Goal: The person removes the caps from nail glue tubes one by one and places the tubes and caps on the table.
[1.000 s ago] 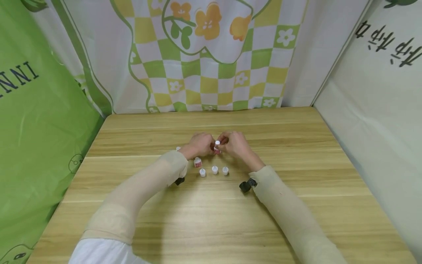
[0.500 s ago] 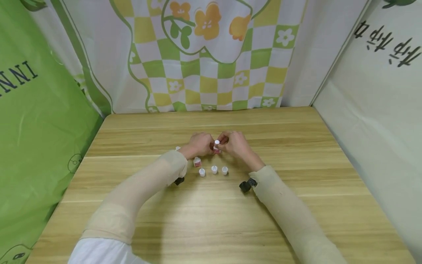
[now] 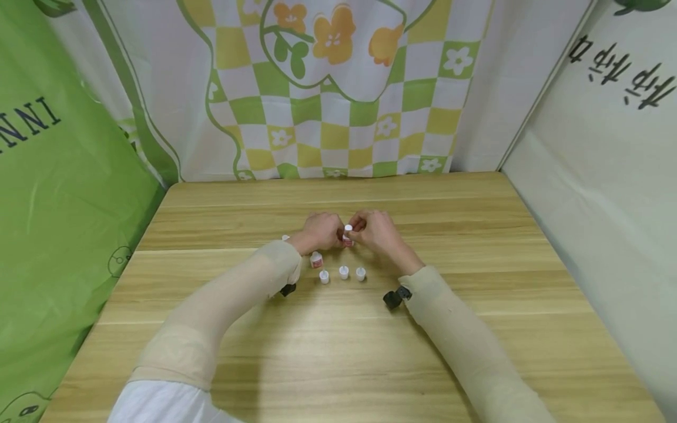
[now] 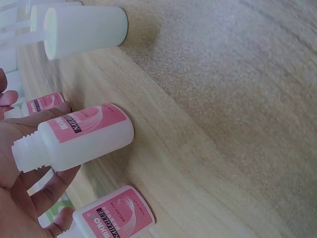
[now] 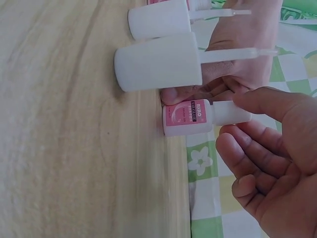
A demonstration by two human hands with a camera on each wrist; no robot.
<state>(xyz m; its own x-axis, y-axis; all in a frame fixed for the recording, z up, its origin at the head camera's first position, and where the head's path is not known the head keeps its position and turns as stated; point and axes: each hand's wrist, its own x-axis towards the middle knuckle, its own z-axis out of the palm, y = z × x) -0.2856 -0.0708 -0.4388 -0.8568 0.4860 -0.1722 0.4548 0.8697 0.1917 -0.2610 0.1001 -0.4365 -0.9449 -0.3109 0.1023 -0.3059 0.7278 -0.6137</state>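
Note:
A small nail glue bottle (image 5: 185,118) with a pink label stands upright between my hands, its white cap (image 5: 230,112) on the neck. My left hand (image 3: 324,230) holds the bottle's body, its thumb and fingers at the sides. From the right, thumb and fingertips of my right hand (image 3: 378,229) pinch the cap. Nearer to me stands an uncapped nail glue bottle (image 4: 89,134), neck bare, which overlaps my left hand in the left wrist view. Another bottle (image 4: 119,213) is partly hidden behind my left wrist in the head view.
Three white brush caps, a left one (image 3: 324,277), a middle one (image 3: 344,272) and a right one (image 3: 361,274), stand in a row nearer to me, stems up. All rest on a wooden table (image 3: 328,352). A checkered curtain (image 3: 338,135) hangs behind its far edge.
Both hands stay in place on the bottle and its cap; only the head view shifts very slightly. The loose caps and the uncapped bottle have not moved.

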